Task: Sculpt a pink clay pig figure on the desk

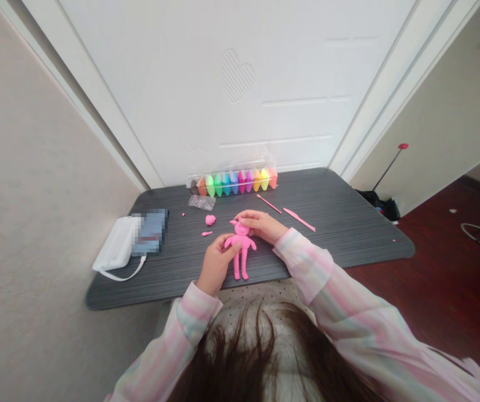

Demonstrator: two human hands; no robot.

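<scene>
The left arm (172,335) and right arm (348,301) reach forward, converging. The left hand (214,262) points ahead, its fingers (219,240) bent inward; the right hand (267,226) (slightly farther out) slants leftward, partly curled, in a grasp.

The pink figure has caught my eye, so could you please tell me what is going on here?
A person is handling the pink figure over a dark table. The left hand holds its body and the right hand its head. It has two arms and two legs. A pink lump lies to the left, a thin pink stick and a pink knife-shaped tool lie to the right, and a row of coloured blocks sits farther back.
</scene>
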